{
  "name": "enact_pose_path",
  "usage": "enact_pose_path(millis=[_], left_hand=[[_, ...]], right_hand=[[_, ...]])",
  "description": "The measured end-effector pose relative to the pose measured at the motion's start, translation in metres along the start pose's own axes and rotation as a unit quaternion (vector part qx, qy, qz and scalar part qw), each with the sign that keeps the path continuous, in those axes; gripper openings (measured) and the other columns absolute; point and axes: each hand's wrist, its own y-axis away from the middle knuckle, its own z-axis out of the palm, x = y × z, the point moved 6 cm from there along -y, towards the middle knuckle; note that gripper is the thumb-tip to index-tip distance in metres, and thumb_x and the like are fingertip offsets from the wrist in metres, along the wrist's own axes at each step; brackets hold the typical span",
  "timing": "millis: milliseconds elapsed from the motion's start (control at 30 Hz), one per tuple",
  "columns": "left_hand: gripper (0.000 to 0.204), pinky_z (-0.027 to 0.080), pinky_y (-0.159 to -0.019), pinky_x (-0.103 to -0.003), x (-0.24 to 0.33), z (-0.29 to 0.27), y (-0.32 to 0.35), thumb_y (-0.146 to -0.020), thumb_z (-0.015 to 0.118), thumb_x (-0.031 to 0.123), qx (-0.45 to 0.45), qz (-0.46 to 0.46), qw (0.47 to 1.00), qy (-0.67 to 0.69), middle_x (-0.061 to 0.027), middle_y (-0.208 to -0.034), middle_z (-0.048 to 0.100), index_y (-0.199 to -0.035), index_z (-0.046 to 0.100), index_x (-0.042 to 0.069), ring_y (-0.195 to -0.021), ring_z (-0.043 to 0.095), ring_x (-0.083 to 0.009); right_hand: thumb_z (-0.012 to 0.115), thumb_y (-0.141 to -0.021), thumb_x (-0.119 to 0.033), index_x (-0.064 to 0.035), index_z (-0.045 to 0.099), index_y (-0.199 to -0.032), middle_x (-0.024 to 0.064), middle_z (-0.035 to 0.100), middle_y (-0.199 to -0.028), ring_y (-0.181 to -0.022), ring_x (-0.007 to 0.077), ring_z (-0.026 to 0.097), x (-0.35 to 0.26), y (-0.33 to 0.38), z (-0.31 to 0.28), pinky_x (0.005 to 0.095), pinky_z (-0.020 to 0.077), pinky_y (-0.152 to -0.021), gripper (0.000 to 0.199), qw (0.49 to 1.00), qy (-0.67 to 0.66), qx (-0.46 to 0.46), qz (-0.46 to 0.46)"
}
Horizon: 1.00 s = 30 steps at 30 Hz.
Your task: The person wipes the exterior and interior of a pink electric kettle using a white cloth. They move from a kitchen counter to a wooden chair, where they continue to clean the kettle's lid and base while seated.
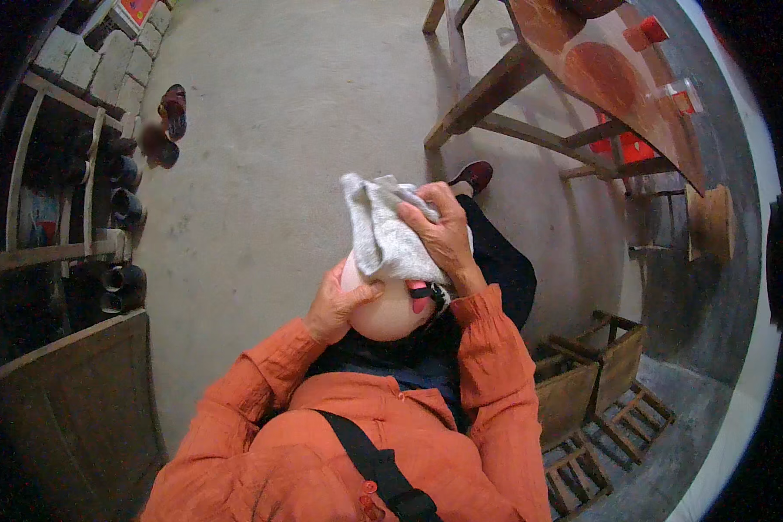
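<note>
A: What are the 2 hands doing right now?

B: The left hand (337, 306) is cupping the left side of a round pink container (390, 311), fingers curled around its wall and pressing in. The right hand (444, 235) is lying flat on a grey cloth (383, 228), fingers spread and pressing it down onto the top of the container.

A: Where is the container sitting?

B: It is resting in the person's lap, against the dark trousers (496, 261), just above the orange sleeves (487, 348). It is sitting between the 2 hands, touching both. I am seeing a small pink and dark part (421, 294) at its right side, below the right wrist, but I cannot tell what it is.

A: Which way is the cloth running?

B: Its long axis is running from the container's top up and to the left, away from the body, with the free end bunching beyond the fingertips. The right hand is nearer to it and is covering its lower right part; the left hand is only touching its lower edge with the thumb.

A: And around the person?

B: A bare concrete floor (278, 130) is spreading ahead. A long wooden table (618, 78) is standing at the upper right, small wooden stools (600, 365) are crowding the lower right, and a rack holding dark boots (117, 174) is lining the left, with 2 shoes (170, 122) lying near it. A black strap (374, 461) is crossing the chest.
</note>
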Motion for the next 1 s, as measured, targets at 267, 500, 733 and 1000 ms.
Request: enact_pose_path(millis=[267, 500, 733, 1000], left_hand=[[0.055, 0.048, -0.090, -0.035, 0.000, 0.007, 0.002, -0.080, 0.070, 0.015, -0.006, -0.019, 1.000, 0.016, -0.0113, -0.115, 0.059, -0.127, 0.046, -0.001, -0.102, 0.058, -0.0201], [0.056, 0.047, -0.090, -0.035, 0.009, 0.025, 0.008, -0.079, 0.071, 0.017, -0.024, -0.003, 0.998, -0.066, -0.0112, -0.115, 0.059, -0.127, 0.047, -0.001, -0.102, 0.058, -0.0198], [0.053, 0.046, -0.093, -0.035, 0.005, 0.020, 0.009, -0.082, 0.068, 0.017, -0.044, 0.062, 0.997, -0.025, -0.0082, -0.116, 0.059, -0.128, 0.047, 0.001, -0.103, 0.057, -0.0195], [0.064, 0.041, -0.098, -0.034, -0.001, 0.037, 0.015, -0.080, 0.071, 0.017, -0.073, 0.054, 0.986, -0.141, -0.0065, -0.123, 0.056, -0.135, 0.041, 0.004, -0.109, 0.053, -0.0169]], right_hand=[[0.072, -0.072, -0.008, -0.0036, 0.055, -0.083, 0.0142, 0.056, -0.084, -0.075, 0.0309, 0.057, -0.001, 0.105, -0.030, 0.0383, 0.0474, -0.064, 0.020, 0.956, 0.173, 0.195, -0.135], [0.065, -0.084, -0.019, -0.0048, 0.054, -0.084, -0.0007, 0.053, -0.077, -0.072, 0.0098, 0.047, 0.043, 0.089, -0.056, 0.0252, 0.0405, -0.063, 0.018, 0.969, -0.084, 0.216, 0.088], [0.059, -0.088, -0.021, -0.0048, 0.055, -0.088, 0.0055, 0.055, -0.084, -0.075, 0.0165, 0.051, -0.090, 0.074, -0.053, 0.0291, 0.0415, -0.066, 0.016, 0.991, 0.000, 0.120, -0.056], [0.060, -0.084, -0.027, -0.0049, 0.058, -0.087, 0.0126, 0.055, -0.095, -0.090, 0.0302, 0.051, -0.032, 0.039, -0.031, 0.0396, 0.0400, -0.077, 0.023, 0.988, 0.147, 0.044, 0.021]])
